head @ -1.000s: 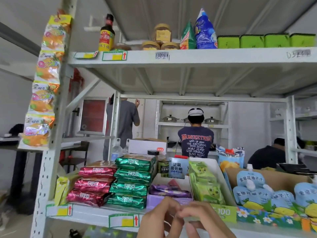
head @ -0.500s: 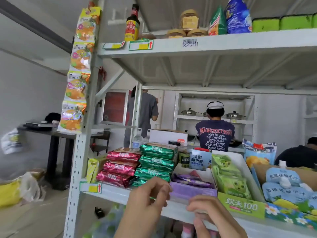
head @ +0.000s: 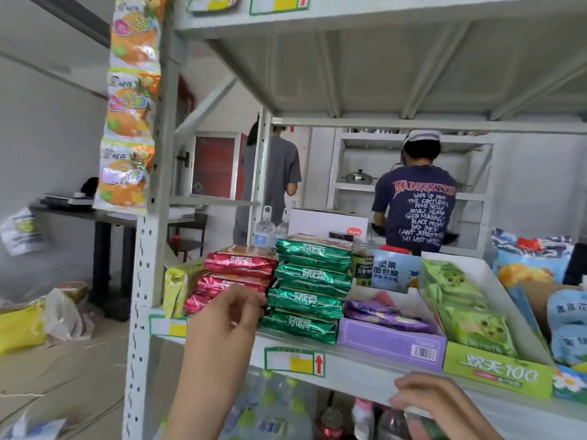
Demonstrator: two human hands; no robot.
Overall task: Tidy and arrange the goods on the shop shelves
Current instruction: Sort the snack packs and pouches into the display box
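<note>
A stack of red snack packets [head: 236,265] lies on the middle shelf [head: 355,373], beside a taller stack of green packets [head: 313,281]. My left hand [head: 227,328] is raised in front of the lower red packets. Its bent fingertips sit at the gap between the two stacks, and a grip cannot be made out. My right hand [head: 435,404] hangs lower, below the shelf edge, with fingers curled over something green and white at the frame's bottom. Whether it holds that item is unclear.
A purple box [head: 390,341], a green display carton [head: 495,373] and blue pouches [head: 567,328] fill the shelf to the right. Yellow-green packets [head: 174,287] stand by the upright post [head: 149,281]. Bottles [head: 276,408] sit on the shelf below. Two people stand behind the rack.
My hands have separated. The left one rose and reached forward to the red packets, while the right dropped below the shelf edge. The view has shifted left and closer.
</note>
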